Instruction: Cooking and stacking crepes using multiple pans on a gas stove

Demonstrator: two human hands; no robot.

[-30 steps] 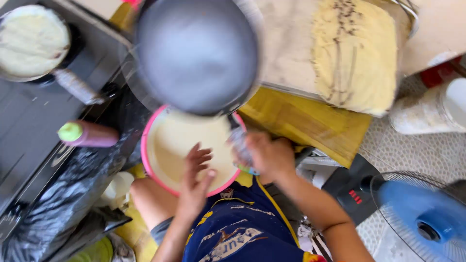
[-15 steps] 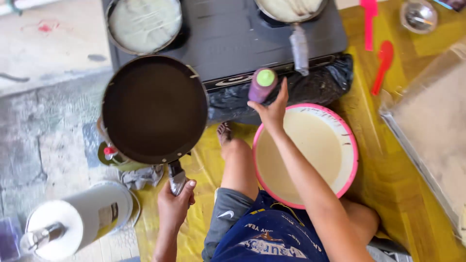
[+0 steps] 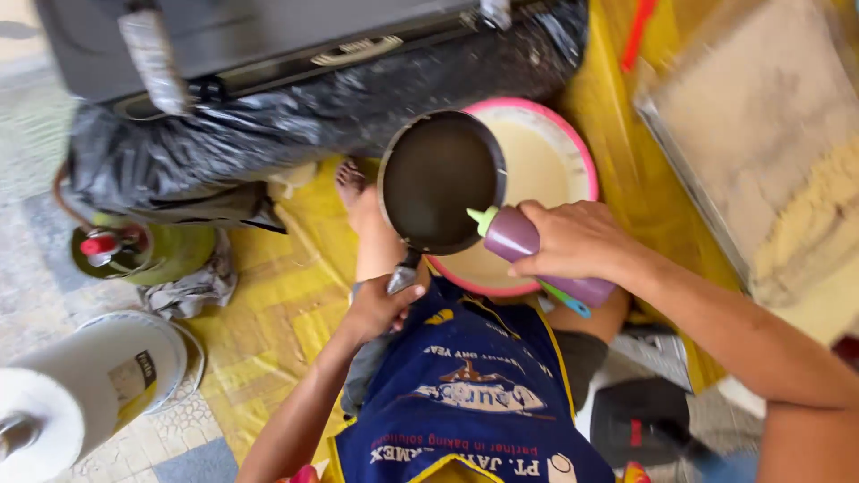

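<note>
Left hand (image 3: 380, 309) clenched on handle of pan (image 3: 441, 182), held over pink-rimmed bowl (image 3: 546, 165) of batter. Right hand (image 3: 573, 240) grasping purple bottle (image 3: 537, 250), green nozzle tilted at pan rim. Black stove (image 3: 259, 45) beyond; gas cylinder (image 3: 143, 252) left

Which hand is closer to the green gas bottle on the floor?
Left. The left hand holds the pan's handle, on the same side as the green gas bottle. The right hand holds a purple squeeze bottle farther away, past the black pan.
</note>
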